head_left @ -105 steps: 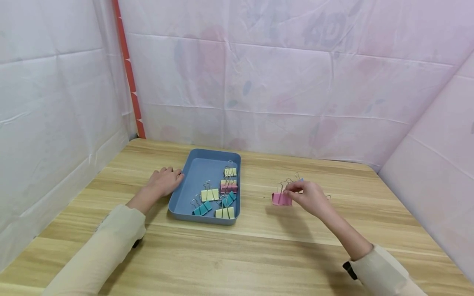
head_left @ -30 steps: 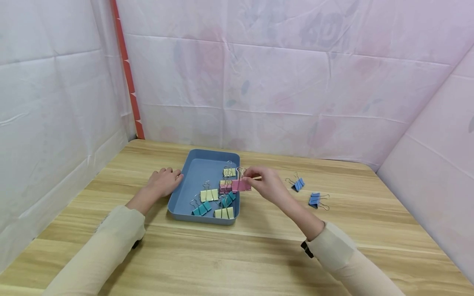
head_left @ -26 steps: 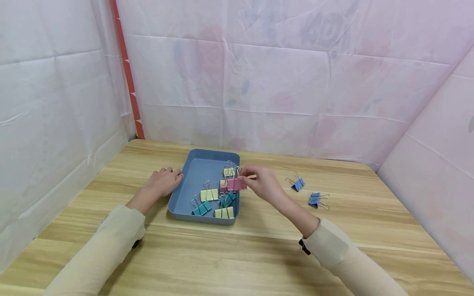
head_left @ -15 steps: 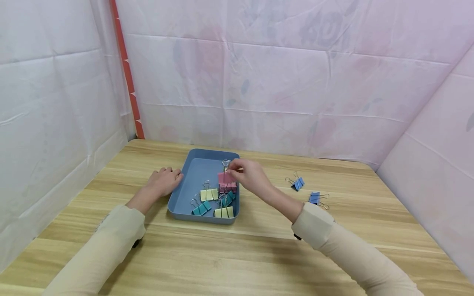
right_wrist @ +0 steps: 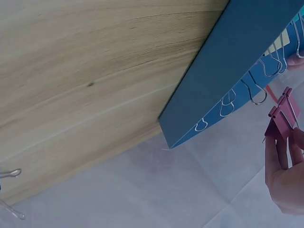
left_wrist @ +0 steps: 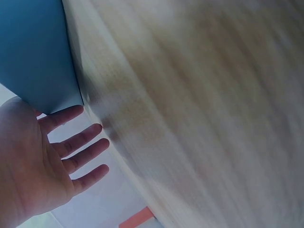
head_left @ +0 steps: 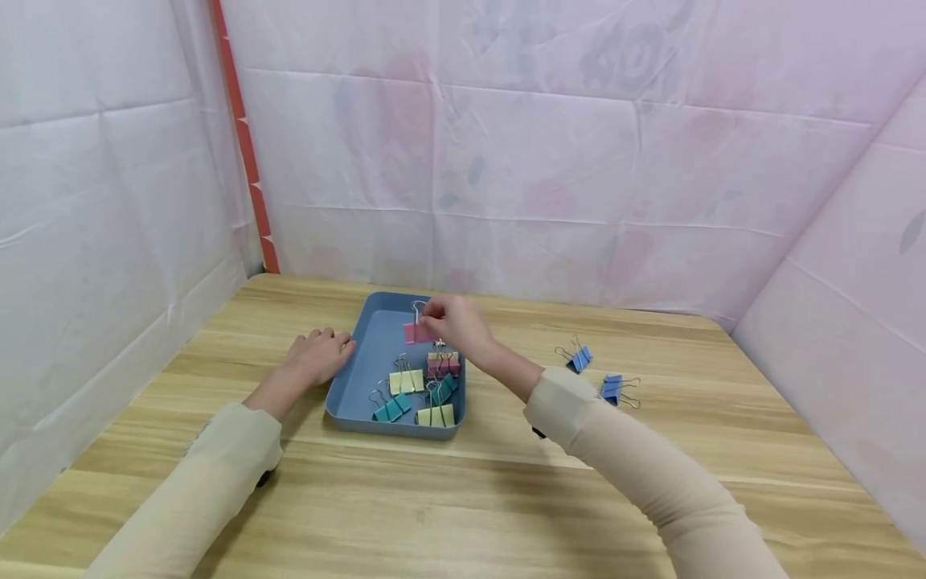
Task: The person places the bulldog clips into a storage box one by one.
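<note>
My right hand point(head_left: 459, 326) pinches a pink binder clip point(head_left: 412, 333) over the far part of a blue tray point(head_left: 372, 346). Seen from the right wrist, this pink clip point(right_wrist: 283, 116) is between thumb and fingers, raised past the tray wall point(right_wrist: 223, 61). Inside the tray lie a yellow clip point(head_left: 407, 382), another pink clip point(head_left: 443, 367), a teal clip point(head_left: 391, 408) and several more in yellow and teal. At the tray's left side rests my left hand point(head_left: 318, 356), palm down. In the left wrist view its fingers point(left_wrist: 85, 154) are loosely extended, the foremost against the tray's outer wall.
Two blue binder clips, one farther back point(head_left: 579, 359) and one nearer point(head_left: 612, 388), lie on the wooden table point(head_left: 434, 498) right of the tray. Pale cloth point(head_left: 521, 161) hangs behind the table and along both sides.
My right hand has carried the pink binder clip from the table's right part leftward, over the tray's right rim and then toward its far part. The left hand has stayed put.
</note>
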`<action>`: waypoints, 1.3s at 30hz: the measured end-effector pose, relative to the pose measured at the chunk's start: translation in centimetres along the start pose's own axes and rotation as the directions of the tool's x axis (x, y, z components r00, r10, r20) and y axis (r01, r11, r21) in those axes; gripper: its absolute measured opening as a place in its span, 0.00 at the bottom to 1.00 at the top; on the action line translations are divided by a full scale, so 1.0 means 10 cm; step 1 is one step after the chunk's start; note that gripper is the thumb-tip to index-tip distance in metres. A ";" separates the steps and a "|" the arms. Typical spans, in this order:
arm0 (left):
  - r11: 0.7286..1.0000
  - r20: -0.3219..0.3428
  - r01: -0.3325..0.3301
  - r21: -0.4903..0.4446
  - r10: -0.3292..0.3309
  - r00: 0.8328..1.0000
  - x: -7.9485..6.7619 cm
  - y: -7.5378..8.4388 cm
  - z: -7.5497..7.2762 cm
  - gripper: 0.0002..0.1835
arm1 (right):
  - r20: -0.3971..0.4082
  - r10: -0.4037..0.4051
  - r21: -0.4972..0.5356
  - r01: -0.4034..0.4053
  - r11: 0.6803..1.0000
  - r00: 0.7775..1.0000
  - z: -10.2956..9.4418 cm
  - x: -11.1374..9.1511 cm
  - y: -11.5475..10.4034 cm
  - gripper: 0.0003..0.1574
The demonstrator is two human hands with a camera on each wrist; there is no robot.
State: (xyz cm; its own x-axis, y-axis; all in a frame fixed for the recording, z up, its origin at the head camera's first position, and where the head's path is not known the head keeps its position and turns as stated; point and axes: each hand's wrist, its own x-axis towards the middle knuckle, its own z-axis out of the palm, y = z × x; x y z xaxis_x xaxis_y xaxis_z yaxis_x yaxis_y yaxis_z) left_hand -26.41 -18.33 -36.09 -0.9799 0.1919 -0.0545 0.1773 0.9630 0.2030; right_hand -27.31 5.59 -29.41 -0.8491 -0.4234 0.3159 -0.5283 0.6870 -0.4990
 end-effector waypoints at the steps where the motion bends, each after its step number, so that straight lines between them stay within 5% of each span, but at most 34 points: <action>1: 1.000 0.000 -0.001 0.001 0.001 1.000 0.00 0.00 0.00 0.28 | 0.002 0.003 -0.006 -0.003 1.000 1.000 0.02 0.02 0.00 0.05; 20: 1.000 -0.010 -0.003 0.007 0.003 1.000 0.00 0.00 0.00 0.28 | 0.170 0.047 -0.072 -0.036 0.997 0.984 0.29 0.13 -0.03 0.04; 39: 1.000 -0.014 -0.002 0.015 0.002 1.000 0.00 -0.01 0.01 0.28 | 0.217 0.067 -0.142 -0.036 0.989 0.974 0.32 0.12 -0.05 0.08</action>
State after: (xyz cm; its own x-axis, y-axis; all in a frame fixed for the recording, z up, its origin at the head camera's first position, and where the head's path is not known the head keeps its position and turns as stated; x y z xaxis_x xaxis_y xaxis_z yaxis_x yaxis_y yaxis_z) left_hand -26.38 -18.38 -36.18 -0.9807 0.1911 -0.0405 0.1803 0.9653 0.1888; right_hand -28.08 2.91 -31.35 -0.8633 -0.4948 0.0991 -0.4912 0.7786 -0.3905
